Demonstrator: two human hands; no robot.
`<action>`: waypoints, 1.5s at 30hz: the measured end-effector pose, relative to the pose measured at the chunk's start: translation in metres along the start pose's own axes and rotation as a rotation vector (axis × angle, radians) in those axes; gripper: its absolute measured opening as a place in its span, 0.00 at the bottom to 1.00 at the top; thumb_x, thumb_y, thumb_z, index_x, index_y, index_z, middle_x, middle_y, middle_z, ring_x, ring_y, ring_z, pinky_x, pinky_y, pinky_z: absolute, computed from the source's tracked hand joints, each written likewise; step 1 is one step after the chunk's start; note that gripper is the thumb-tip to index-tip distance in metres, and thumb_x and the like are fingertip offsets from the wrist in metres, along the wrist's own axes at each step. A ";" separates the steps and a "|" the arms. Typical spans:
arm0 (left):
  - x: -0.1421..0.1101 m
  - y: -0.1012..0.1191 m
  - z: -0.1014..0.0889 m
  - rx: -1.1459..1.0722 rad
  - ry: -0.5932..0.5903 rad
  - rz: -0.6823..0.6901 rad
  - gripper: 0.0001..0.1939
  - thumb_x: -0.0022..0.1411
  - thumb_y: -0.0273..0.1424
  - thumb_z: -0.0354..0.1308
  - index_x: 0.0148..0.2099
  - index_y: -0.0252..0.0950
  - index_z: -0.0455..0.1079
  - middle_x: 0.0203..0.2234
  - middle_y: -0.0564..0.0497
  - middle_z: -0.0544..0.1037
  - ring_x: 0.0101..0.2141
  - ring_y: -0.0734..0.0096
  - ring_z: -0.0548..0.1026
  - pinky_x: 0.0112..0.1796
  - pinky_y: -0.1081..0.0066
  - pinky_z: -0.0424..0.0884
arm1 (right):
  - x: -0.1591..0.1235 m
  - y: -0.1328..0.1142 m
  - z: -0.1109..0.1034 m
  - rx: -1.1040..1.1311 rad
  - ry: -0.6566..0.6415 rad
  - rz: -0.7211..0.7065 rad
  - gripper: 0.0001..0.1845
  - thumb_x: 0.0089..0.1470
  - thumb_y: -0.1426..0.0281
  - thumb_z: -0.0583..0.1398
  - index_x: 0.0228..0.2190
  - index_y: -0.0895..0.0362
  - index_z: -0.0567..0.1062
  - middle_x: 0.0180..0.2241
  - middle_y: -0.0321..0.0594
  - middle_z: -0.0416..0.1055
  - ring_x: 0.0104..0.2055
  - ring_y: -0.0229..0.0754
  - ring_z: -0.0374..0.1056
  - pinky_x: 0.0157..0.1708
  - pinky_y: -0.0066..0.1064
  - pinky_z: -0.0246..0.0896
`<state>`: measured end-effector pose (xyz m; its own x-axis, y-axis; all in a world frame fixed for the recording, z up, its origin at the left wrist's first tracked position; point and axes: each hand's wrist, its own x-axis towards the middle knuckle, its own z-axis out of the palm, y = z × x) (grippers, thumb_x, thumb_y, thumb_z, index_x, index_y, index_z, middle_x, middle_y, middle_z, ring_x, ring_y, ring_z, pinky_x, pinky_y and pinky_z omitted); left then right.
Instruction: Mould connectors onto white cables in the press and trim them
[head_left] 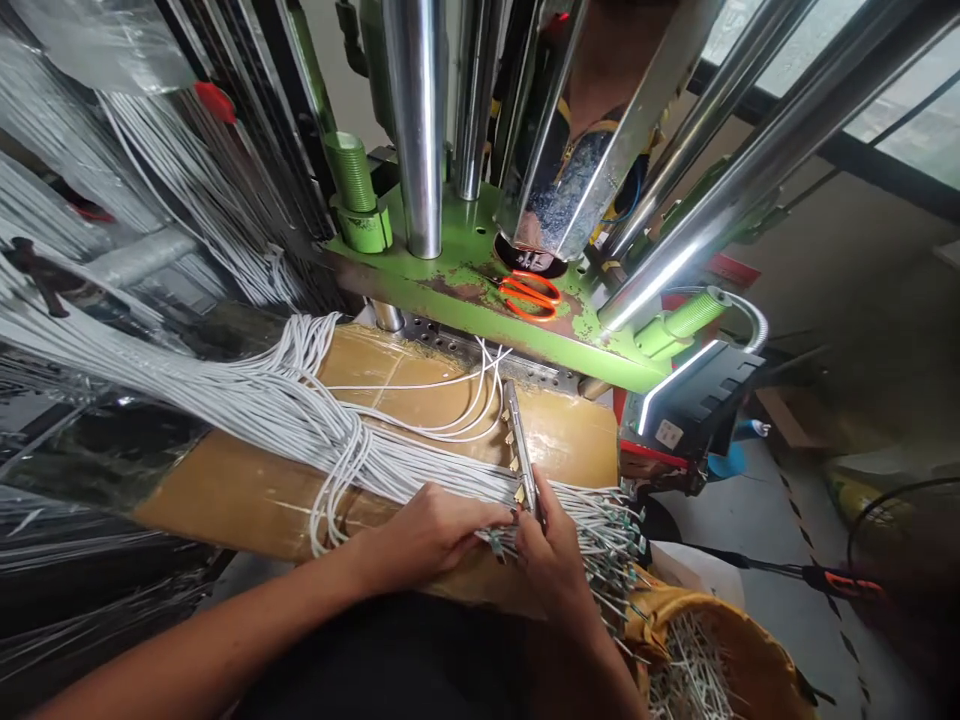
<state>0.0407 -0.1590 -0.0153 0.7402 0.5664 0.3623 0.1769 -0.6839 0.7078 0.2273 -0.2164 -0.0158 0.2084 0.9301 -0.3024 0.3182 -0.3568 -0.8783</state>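
Forearms come in from the bottom edge, both cut off by the frame. Left hand lies palm-down on the white wire bundle, fingers curled over the strands at the near end of the metal strip; loosely pressing, not a full clench. Right hand is just right of the strip's near end, fingertips pinching a wire end against it; exact wire gripped is hard to make out, thumb hidden behind the fingers. Terminal ends of the wires fan out right of the strip, partly covered by the right hand. The bundle runs left from the strip across the brown taped board, then off the left edge. A few loose wires loop just behind the strip's far end. Yellow basket with cut pieces sits near and right of the strip, cut by the bottom edge. Orange scissors lie on the green machine base behind the strip. Steel columns rise from the base, tops cut off. Black lamp is right of the strip.
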 end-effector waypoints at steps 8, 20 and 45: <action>0.006 -0.009 0.008 -0.022 -0.027 0.029 0.15 0.66 0.26 0.50 0.52 0.36 0.70 0.43 0.48 0.80 0.42 0.68 0.79 0.42 0.76 0.72 | 0.000 0.003 0.002 0.062 0.048 -0.084 0.31 0.54 0.68 0.54 0.60 0.59 0.62 0.54 0.44 0.69 0.57 0.50 0.63 0.58 0.42 0.58; 0.010 -0.012 0.004 0.018 -0.058 0.006 0.18 0.62 0.21 0.49 0.52 0.36 0.71 0.43 0.48 0.80 0.42 0.68 0.79 0.42 0.75 0.71 | 0.000 -0.002 0.001 0.048 -0.016 -0.114 0.32 0.57 0.70 0.52 0.62 0.63 0.56 0.63 0.44 0.55 0.66 0.44 0.50 0.65 0.38 0.43; 0.041 0.013 -0.006 -0.653 0.061 -0.637 0.11 0.63 0.37 0.55 0.39 0.35 0.72 0.31 0.50 0.78 0.35 0.66 0.76 0.39 0.70 0.70 | 0.002 -0.006 0.002 0.135 -0.018 0.018 0.39 0.50 0.64 0.62 0.61 0.61 0.58 0.49 0.45 0.71 0.45 0.44 0.68 0.50 0.35 0.61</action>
<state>0.0693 -0.1416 0.0125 0.5896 0.7835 -0.1964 0.1243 0.1522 0.9805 0.2243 -0.2119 -0.0121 0.1956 0.9257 -0.3238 0.1866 -0.3593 -0.9144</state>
